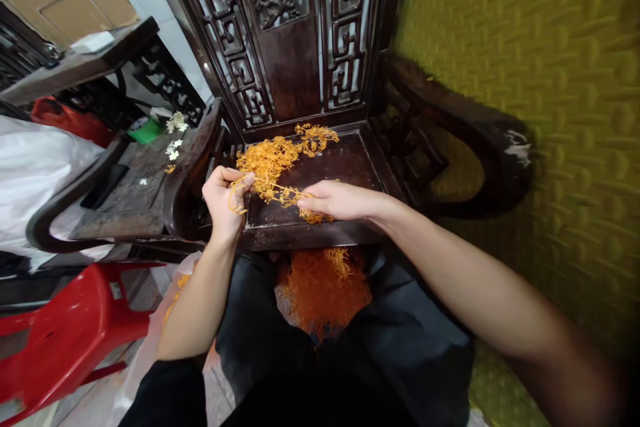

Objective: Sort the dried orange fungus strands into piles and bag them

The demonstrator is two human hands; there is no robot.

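- Nearest to me: a heap of orange strands [325, 287] sits in the lap, just below the front edge of the chair seat [350, 160], between the dark trouser legs.
- Left hand [223, 197] is at the seat's front left corner, thumb and forefinger pinched on one end of a thin orange strand cluster [273, 190].
- Right hand [340, 200] lies palm down near the front edge at mid-seat, fingertips pressing the other end of that cluster; a few loose bits show under the palm. Whether the fingers close on it or only pin it, I cannot tell.
- Judgement: the cluster is stretched between both hands, so I would pull slowly and evenly; these threads look brittle and tangled, and a jerk may snap them.
- Judgement: keep the pull low over the seat so fragments land on wood, not the floor.
- Farther back: the main loose pile [280, 150] spreads toward the seat's rear edge, by the carved backrest [290, 33].
- Left, well apart: a second dark seat bearing small white flowers [175, 125]; a red stool [65, 333] lower left.
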